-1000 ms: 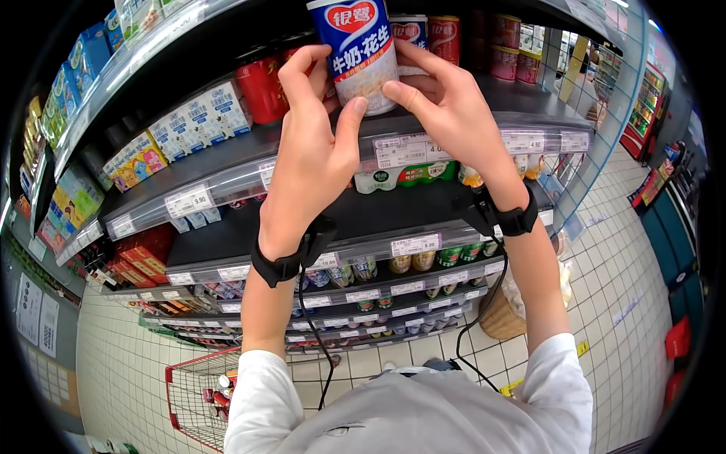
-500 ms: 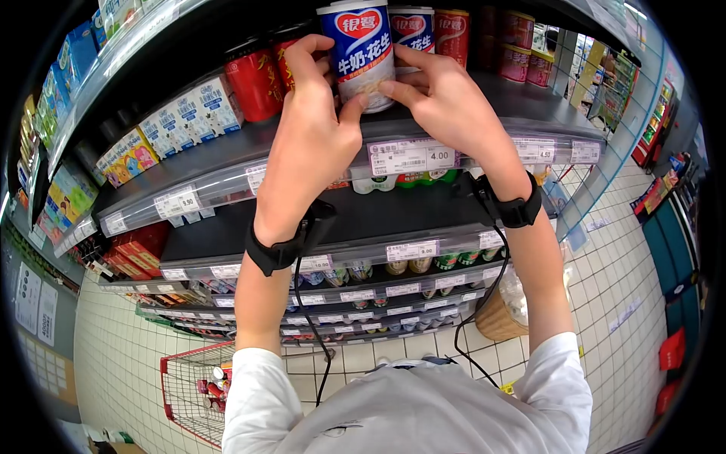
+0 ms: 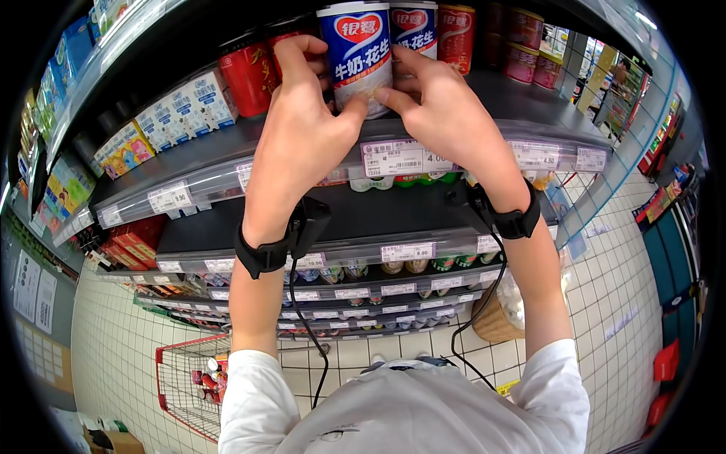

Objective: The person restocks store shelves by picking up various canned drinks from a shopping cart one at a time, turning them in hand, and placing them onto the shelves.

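Observation:
A blue and white can [image 3: 358,53] stands upright at the front of the upper shelf [image 3: 537,110], between my two hands. My left hand [image 3: 304,125] is closed round its left side, thumb at the front near the bottom. On the right side, my right hand [image 3: 442,102] grips the same can, its thumb also on the lower front. A matching blue can [image 3: 415,29] is just behind to the right, with a red can [image 3: 455,38] beside it. Left of my left hand stands a larger red can [image 3: 248,79]. The can's base is partly hidden by my fingers.
White cartons [image 3: 187,111] line the shelf at the left. Price tags run along the shelf edge [image 3: 219,188], with lower shelves of cans below. A blue wire mesh [image 3: 631,144] borders the right. A red-rimmed cart [image 3: 160,378] holding items is at the lower left.
The can has come down slightly in the view and looks more upright, still between both hands. The view has shifted a little, moving the shelf edge and cart leftward.

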A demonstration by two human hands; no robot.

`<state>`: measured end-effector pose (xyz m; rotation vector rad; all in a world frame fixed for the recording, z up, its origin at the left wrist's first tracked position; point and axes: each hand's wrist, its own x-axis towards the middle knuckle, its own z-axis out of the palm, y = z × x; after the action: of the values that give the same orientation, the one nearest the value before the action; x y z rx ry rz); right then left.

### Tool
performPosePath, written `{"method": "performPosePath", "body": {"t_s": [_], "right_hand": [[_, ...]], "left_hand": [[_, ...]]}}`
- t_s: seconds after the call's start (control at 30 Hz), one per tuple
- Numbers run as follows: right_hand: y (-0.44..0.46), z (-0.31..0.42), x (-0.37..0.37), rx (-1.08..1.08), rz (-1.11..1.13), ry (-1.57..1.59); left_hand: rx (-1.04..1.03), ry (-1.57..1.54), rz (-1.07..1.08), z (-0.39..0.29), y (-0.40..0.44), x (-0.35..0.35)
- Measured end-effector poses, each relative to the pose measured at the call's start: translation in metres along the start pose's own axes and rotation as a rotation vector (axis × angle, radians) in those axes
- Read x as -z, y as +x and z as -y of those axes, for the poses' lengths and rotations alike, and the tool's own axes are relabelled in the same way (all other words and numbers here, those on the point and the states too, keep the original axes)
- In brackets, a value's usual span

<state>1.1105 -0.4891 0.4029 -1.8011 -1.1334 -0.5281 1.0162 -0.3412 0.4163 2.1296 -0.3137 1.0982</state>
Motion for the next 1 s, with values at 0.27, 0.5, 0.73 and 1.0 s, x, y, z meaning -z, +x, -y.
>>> {"method": "performPosePath", "body": {"t_s": [0.27,0.5,0.73,1.0], "right_hand": [[-0.007,0.01,0.003,-0.027,-0.011,-0.042],[-0.007,0.007,0.005,0.006,-0.009,0.004],[-0.024,0.023,0.014,0.122,-0.404,0.351],[-0.093,0.032,0.015,0.044,-0.448,0.933]], "left_hand": [[0.024,0.028,0.023,-0.003,-0.002,0.002],[-0.016,-0.007,0.037,0.002,-0.004,0.003],[-0.263,-0.18,-0.25,0.013,-0.015,0.003],[-0.002,-0.24,-0.535,-0.031,-0.102,0.026]]}}
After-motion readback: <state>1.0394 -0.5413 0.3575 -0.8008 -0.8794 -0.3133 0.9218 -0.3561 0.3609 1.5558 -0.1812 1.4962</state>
